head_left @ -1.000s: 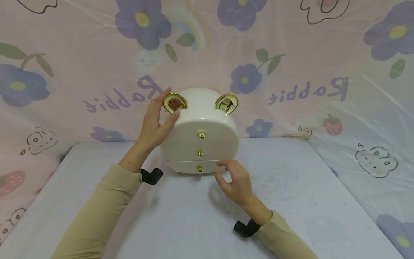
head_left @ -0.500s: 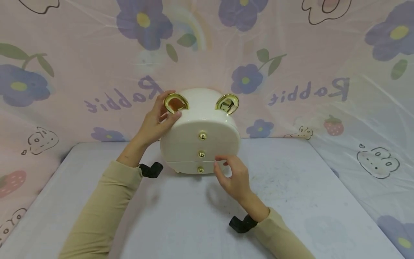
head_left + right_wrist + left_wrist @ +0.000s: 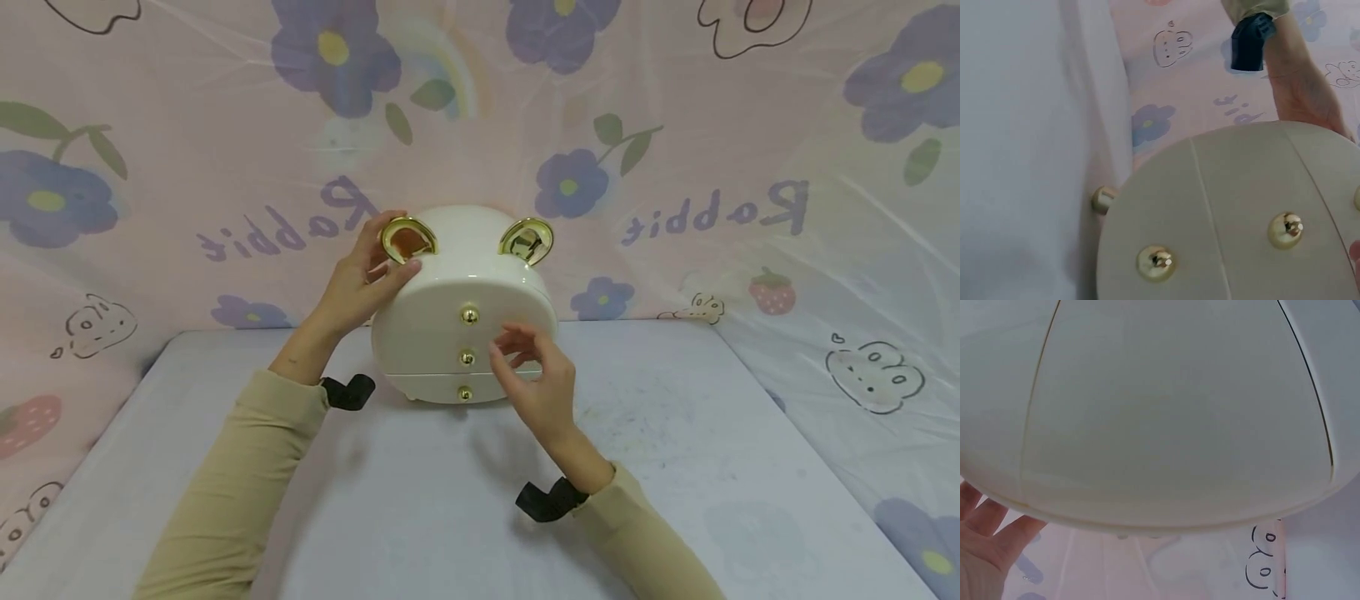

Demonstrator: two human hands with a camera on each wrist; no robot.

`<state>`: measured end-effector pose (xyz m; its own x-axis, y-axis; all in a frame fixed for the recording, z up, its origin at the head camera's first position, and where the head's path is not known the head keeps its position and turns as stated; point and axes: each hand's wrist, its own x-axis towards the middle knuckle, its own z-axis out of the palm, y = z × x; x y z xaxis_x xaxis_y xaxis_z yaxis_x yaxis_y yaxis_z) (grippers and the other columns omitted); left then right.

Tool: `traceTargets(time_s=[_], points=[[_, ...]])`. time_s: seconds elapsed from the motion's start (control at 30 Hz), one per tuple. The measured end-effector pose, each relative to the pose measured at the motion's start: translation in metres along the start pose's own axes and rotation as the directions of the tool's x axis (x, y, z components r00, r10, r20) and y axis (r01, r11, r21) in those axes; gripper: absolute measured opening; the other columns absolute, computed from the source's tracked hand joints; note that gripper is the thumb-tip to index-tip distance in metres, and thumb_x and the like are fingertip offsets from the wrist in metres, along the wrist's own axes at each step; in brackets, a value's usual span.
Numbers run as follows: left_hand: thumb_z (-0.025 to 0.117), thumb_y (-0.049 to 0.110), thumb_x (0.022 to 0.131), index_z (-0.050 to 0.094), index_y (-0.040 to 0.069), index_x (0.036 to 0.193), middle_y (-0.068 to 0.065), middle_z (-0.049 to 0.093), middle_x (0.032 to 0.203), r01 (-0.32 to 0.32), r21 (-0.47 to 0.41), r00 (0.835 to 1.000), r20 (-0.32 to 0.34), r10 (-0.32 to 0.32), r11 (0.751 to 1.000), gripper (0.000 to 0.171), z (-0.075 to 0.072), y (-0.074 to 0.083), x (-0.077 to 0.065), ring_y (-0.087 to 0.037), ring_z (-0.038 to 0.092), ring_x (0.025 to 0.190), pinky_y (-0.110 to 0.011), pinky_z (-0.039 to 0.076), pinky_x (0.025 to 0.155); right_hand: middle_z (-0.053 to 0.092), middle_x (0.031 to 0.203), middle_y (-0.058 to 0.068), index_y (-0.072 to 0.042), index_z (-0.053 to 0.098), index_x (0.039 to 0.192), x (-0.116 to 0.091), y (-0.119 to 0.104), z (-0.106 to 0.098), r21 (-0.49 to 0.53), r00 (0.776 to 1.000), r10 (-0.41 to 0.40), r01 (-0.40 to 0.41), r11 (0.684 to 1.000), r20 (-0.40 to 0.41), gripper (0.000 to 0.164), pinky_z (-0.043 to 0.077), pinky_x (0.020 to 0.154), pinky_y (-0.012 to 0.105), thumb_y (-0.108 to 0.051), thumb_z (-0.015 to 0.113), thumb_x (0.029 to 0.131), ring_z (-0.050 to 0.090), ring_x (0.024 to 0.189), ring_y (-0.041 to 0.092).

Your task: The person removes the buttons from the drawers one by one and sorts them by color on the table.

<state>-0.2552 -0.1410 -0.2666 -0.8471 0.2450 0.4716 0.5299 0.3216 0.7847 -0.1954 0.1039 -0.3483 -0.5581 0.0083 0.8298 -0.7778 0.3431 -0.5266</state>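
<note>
A white jewelry box [image 3: 427, 333] with gold-rimmed ears stands on the table, its drawer fronts facing me. My left hand [image 3: 352, 287] grips its left ear [image 3: 408, 240], fingers behind it and thumb in front at the base. Before the right half of the front hovers my right hand [image 3: 540, 375], empty, thumb and fingers curved with a gap between them. Its thumb tip is near the middle gold knob [image 3: 467, 357]. A plain side of the box [image 3: 1172, 425] fills the left wrist view. In the right wrist view, the lowest knob [image 3: 1156, 262] and another knob [image 3: 1285, 230] show.
The table [image 3: 420, 517] carries a white cover. A pink curtain [image 3: 465, 150] with flowers and rabbits hangs close behind the box and along both sides. A black wrist mount [image 3: 348, 392] sits on the left wrist, another black mount [image 3: 551, 500] on the right.
My right hand has risen from beside the bottom drawer to about the middle knob, its arm shifting slightly left. The left hand keeps hold of the ear. The drawers look unchanged.
</note>
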Motion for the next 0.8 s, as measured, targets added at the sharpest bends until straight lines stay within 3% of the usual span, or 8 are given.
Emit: traceTargets(time_s=[0.33,0.57,0.8], points=[[0.063,0.021,0.093,0.030,0.035,0.145,-0.010,0.055,0.136,-0.003,-0.011,1.000,-0.007,0.003,1.000,0.063,0.001,-0.001,0.000,-0.028,0.045,0.134,-0.057,0.032,0.111,0.070,0.090,0.019,0.003,0.062,0.109,0.014,-0.009,0.016,0.177,0.987,0.158,-0.154,0.972,-0.006,0.031,0.052,0.062,0.017,0.001,0.074,0.081,0.065,0.075,0.009],[0.063,0.021,0.093,0.029,0.033,0.146,-0.009,0.053,0.138,-0.008,-0.009,1.000,-0.011,0.008,1.000,0.063,0.003,0.000,-0.001,-0.029,0.044,0.135,-0.057,0.032,0.111,0.066,0.088,0.026,0.012,0.060,0.106,0.022,-0.031,0.024,0.224,0.974,0.225,-0.221,0.949,0.007,0.029,0.051,0.063,0.016,0.007,0.072,0.080,0.061,0.074,0.004],[0.062,0.022,0.093,0.029,0.035,0.146,-0.008,0.053,0.138,-0.003,-0.005,1.000,-0.015,0.003,1.000,0.064,0.002,-0.001,-0.002,-0.028,0.043,0.135,-0.057,0.031,0.111,0.067,0.086,0.020,0.004,0.064,0.104,0.016,-0.013,0.036,0.235,0.970,0.241,-0.226,0.945,-0.036,0.026,0.051,0.061,0.014,0.000,0.074,0.081,0.063,0.071,0.004]])
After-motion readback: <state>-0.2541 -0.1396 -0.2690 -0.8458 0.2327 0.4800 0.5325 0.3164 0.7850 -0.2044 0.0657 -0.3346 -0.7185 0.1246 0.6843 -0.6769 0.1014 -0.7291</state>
